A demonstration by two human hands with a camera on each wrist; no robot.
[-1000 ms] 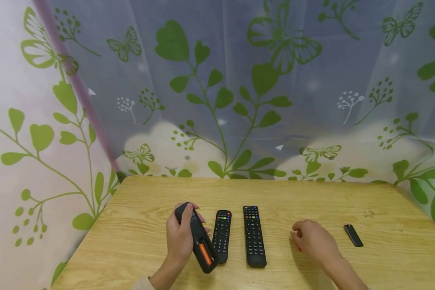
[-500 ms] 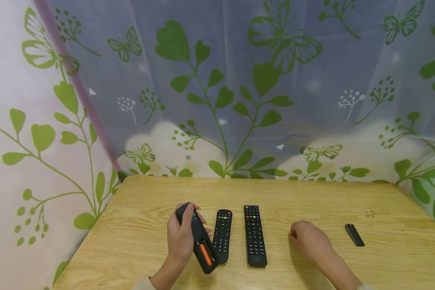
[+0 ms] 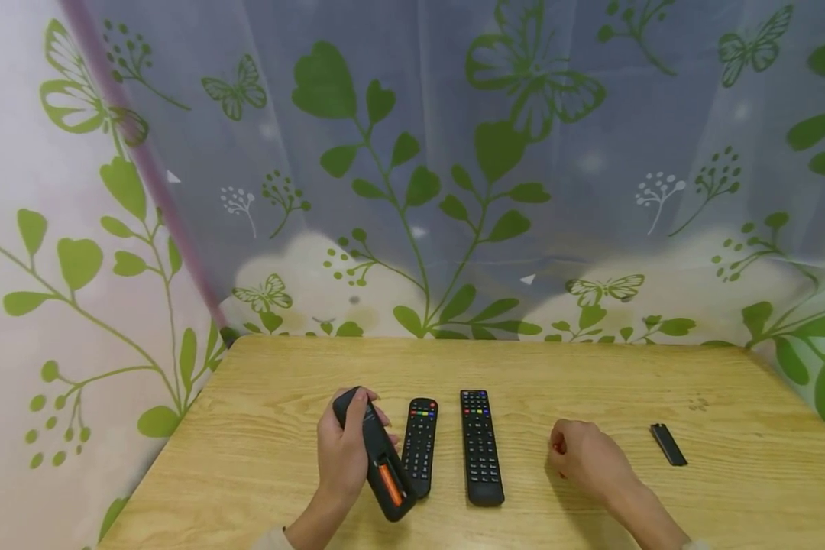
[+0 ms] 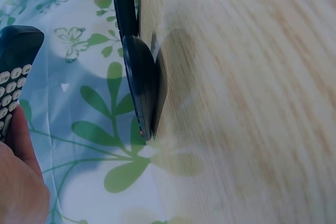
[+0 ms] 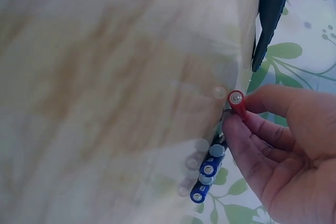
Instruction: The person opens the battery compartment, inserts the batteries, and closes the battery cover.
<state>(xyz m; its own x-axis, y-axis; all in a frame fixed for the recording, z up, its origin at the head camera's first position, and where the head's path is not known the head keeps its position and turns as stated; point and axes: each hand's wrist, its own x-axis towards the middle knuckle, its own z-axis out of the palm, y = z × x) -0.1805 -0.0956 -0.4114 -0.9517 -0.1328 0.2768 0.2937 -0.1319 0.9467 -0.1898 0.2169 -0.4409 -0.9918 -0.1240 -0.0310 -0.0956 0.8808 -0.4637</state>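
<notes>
My left hand (image 3: 344, 451) grips a black remote control (image 3: 366, 435), back side up and tilted over the table. Its battery compartment is uncovered, and an orange battery (image 3: 389, 483) lies in one side of it. The remote's keys (image 4: 10, 90) face away on the underside, as the left wrist view shows. My right hand (image 3: 591, 457) is low over the table on the right. In the right wrist view its thumb and fingers pinch a red battery (image 5: 238, 104), which the hand hides in the head view. Blue batteries (image 5: 208, 168) lie on the table just beside those fingertips.
Two more black remotes lie keys up between the hands: a shorter one (image 3: 422, 447), partly overlapped by the held remote, and a longer one (image 3: 482, 451). A small black battery cover (image 3: 669, 444) lies right of my right hand. Patterned cloth (image 3: 412, 191) hangs behind the wooden table (image 3: 557, 374).
My right hand's fingers have closed in, and the bit of red that showed under them a second ago is hidden in the head view. My left hand and its remote have stayed nearly still.
</notes>
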